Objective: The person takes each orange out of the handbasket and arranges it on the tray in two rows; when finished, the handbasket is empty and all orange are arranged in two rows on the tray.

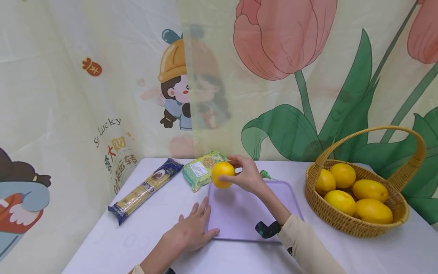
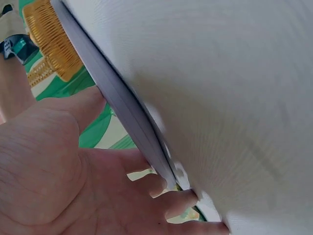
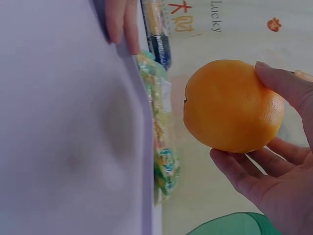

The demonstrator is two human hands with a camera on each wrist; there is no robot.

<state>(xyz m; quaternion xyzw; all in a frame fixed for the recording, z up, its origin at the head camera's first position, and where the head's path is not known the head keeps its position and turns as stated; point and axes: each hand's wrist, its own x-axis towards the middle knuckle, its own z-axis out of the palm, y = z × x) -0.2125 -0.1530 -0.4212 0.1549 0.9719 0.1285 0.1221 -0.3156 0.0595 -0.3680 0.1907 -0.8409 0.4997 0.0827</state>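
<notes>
Yellow fruits [image 1: 373, 211], five of them in sight, are held in a wicker basket [image 1: 325, 217] with a tall arched handle, set at the right of the white worktop [image 1: 106, 243], well apart from the right hand. Across the middle, a lilac tray [image 1: 253, 219] is laid. Just beyond its far left corner, a green packet [image 1: 203, 165] with a white label is seen, partly covered in the head view by the orange and the right hand. Farther left, a long packet [image 1: 147, 192] with dark blue ends is placed at a slant. Behind the tray's far edge, a small green object [image 1: 265, 174] is glimpsed, too small to be identified. Everything is backed by a printed curtain [image 1: 133, 57] with tulips and cartoon figures.

The orange [image 1: 219, 169] is raised above the far left part of the tray, where a soft shadow is cast. It is pinched between the thumb and bent fingers of the right hand [image 1: 248, 175], which is reached forward and turned leftward. The left hand [image 1: 192, 228] is laid at the tray's near left corner, its fingers straight and slightly spread; the tray's edge is touched by them rather than gripped.
</notes>
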